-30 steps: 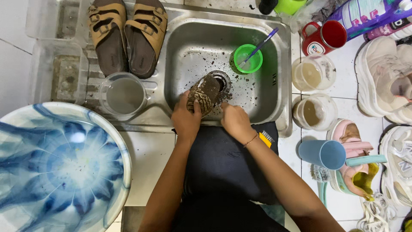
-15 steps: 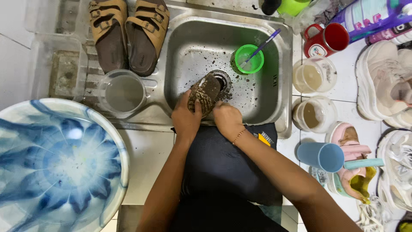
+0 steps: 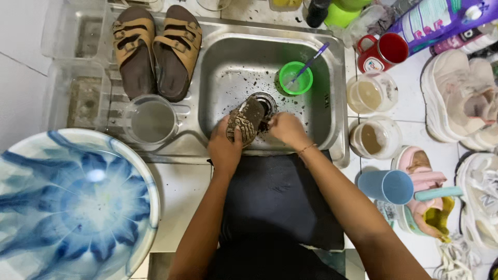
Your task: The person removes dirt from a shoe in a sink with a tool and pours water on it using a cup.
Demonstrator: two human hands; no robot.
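Left hand (image 3: 224,150) clamps a muddy shoe (image 3: 246,120) sole-up over the sink (image 3: 321,111) drain, catching dirt; right hand (image 3: 286,129) is closed, apparently on a small brush, beside it.

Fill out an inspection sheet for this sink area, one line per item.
Surface: steel sink, basin speckled with dark dirt.
Job's things: muddy shoe, sole up, over the drain.
Clutter: sandals on the drainboard, green cup holding a brush, blue-white basin, jars, red mug, sneakers at right.
Grips: left hand holds the shoe; right hand works at the shoe's edge, any tool hidden.
Cables: nothing seen.
Surroundings: white tiled counter.
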